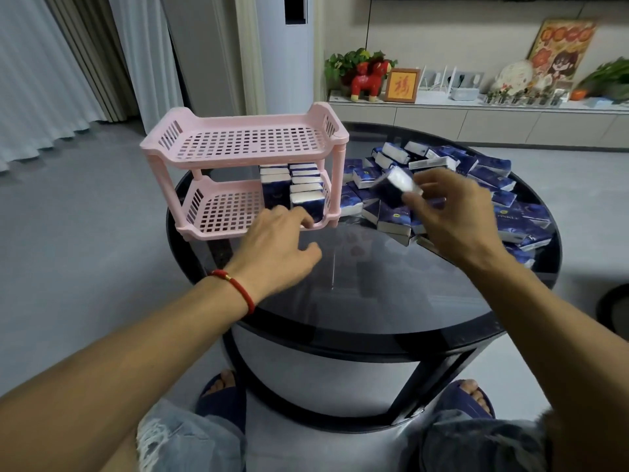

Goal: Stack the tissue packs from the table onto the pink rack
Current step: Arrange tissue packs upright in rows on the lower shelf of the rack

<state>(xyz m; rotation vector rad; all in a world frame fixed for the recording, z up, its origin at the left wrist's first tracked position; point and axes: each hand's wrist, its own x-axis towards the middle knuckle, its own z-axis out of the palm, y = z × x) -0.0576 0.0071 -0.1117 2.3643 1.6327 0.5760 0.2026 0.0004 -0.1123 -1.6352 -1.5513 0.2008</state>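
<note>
A pink two-tier rack [238,149] stands on the left part of a round dark glass table [367,294]. Its top shelf is bare; several blue-and-white tissue packs [296,189] stand packed at the right end of the lower shelf. A loose heap of the same packs [476,185] covers the table's right side. My right hand [449,212] holds one tissue pack [396,185] lifted above the heap, blurred. My left hand [275,247], with a red cord on the wrist, hovers at the rack's lower front edge, fingers apart, holding nothing.
The near half of the glass table shows only reflections. Behind it runs a low white cabinet [476,120] with a red toy horse, a framed picture, plants and small items. Curtains hang at the left. My feet in dark slippers [221,400] are under the table.
</note>
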